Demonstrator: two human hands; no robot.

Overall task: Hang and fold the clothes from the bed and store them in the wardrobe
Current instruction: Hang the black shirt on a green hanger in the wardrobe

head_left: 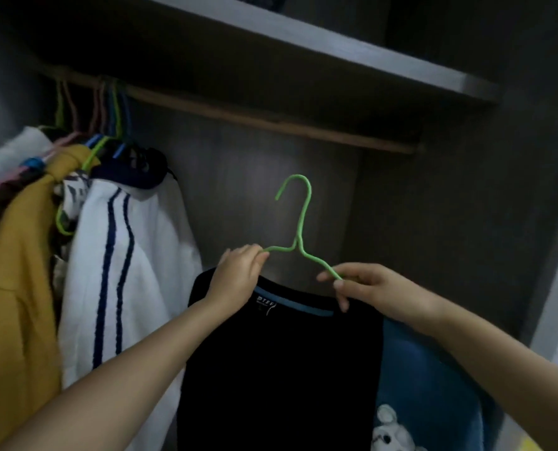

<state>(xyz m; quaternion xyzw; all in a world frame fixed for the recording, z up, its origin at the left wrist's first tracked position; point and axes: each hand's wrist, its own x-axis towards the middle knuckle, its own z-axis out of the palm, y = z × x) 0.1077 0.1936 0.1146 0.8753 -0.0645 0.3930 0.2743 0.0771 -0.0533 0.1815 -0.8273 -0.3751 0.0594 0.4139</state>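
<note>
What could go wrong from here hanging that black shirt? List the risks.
1. The left hand and right hand hold the green hanger only near its shoulder ends, so the black shirt might slide off if it tilts.
2. The hook sits well below the rail; lifting it could miss.
3. The white striped garment hangs close and might snag.

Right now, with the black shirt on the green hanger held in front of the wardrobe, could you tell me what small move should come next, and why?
Probably lift the green hanger so its hook catches the rod. Both the left hand and right hand grip its shoulders, the black shirt hangs on it, and the hook sits below a bare stretch of rod.
</note>
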